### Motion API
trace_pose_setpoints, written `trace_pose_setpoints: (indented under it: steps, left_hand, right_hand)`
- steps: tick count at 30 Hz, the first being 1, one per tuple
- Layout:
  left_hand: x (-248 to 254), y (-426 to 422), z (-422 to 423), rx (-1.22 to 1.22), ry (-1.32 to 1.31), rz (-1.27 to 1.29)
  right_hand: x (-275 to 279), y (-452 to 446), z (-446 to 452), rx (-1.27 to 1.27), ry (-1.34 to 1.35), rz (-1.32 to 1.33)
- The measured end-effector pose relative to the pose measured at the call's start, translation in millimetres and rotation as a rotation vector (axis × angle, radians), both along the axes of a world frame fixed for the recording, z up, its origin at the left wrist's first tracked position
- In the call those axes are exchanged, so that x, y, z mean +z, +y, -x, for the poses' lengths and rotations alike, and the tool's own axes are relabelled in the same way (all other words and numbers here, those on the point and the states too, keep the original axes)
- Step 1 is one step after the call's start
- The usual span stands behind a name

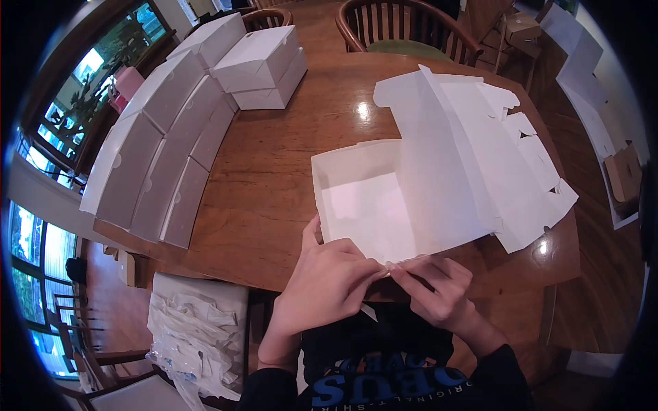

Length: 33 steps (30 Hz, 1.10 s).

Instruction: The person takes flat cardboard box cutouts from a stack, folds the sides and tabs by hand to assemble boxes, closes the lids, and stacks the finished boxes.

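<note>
A white cardboard box [364, 198], partly folded, stands at the table's near edge with its inside facing up. Its wide lid panel [442, 178] spreads out to the right. My left hand [334, 274] is closed at the near wall, thumb against the box's left side and fingertips pinching the near edge. Right beside those fingertips, my right hand [439, 286] pinches the same edge of the box. The fingers cover the exact fold or tab between them. Flat white box blanks [531, 164] lie under and beyond the lid panel.
Closed white boxes [161, 137] are stacked along the table's left side, with more boxes [260, 61] at the far left. A wooden chair [411, 27] stands behind the brown table [267, 185]. White plastic bags [195, 329] lie on a seat at lower left.
</note>
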<state>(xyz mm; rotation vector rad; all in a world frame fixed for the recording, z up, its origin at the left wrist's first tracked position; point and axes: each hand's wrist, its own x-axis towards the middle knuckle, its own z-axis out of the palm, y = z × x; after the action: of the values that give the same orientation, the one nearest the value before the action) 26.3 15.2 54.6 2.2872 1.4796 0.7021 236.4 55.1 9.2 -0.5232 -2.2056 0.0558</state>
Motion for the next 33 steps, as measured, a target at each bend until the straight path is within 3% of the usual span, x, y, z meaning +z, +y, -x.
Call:
trace_pose_setpoints:
  steps: [15, 18, 20, 24, 27, 29, 33]
  left_hand:
    - [-17.2, -27.8, 54.2, -0.305, -0.338, 0.041]
    - [-20.9, -30.1, 51.7, -0.177, -0.331, 0.085]
    - [-22.2, -27.6, 49.5, -0.149, -0.21, -0.074]
    - [-24.6, -24.1, 30.2, -0.045, -0.206, -0.181]
    - [-53.4, -22.6, 20.5, 0.066, -0.438, -0.307]
    - [-64.3, -27.0, 6.3, 0.278, -0.73, -0.371]
    - [-75.8, -28.8, -5.9, 0.406, -0.778, -0.511]
  right_hand:
    - [1.0, 3.5, 2.2, -0.022, -0.03, 0.001]
    - [-1.8, 4.6, 1.1, -0.008, -0.028, -0.013]
    - [-3.8, 4.8, 2.7, -0.009, -0.017, -0.018]
    - [-3.9, 3.0, 5.3, -0.019, 0.01, -0.013]
    - [-7.4, 3.3, 7.0, -0.016, 0.058, -0.017]
    - [-7.6, 2.2, 7.1, -0.022, 0.048, -0.013]
    - [-8.2, 4.3, 10.7, -0.035, 0.068, -0.019]
